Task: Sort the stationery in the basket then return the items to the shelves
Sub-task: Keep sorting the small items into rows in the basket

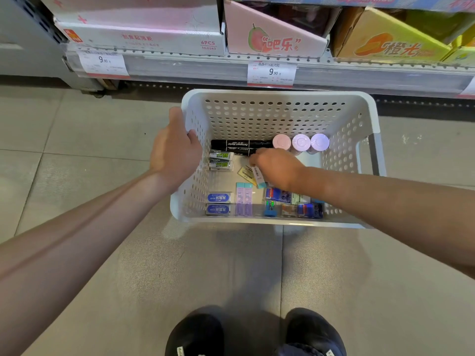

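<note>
Grey tiled shop floor, with a low shelf across the top carrying display cartons and two 9.90 price tags. White perforated basket sits on the floor just in front of the shelf, btwn the person's arms; two dark shoes at the bottom edge.

Left hand grips the basket's left rim, thumb outside, fingers curled over & inside the wall. Right hand is down inside the basket near the middle, fingers curled round a small white eraser w/ teal end; a yellow-labelled packet lies just beside it.

Inside, along the far wall: two black permanent markers lying flat, then three round-capped tubes upright in a row at the far right corner (one pink, two lilac). Left wall: two green-labelled erasers stacked close. Near left corner: two blue-labelled erasers, touching. Beside them two lilac/teal lead cases side by side. Near right corner: jumble of small blue & red packets, partly hidden by the right forearm.
</note>
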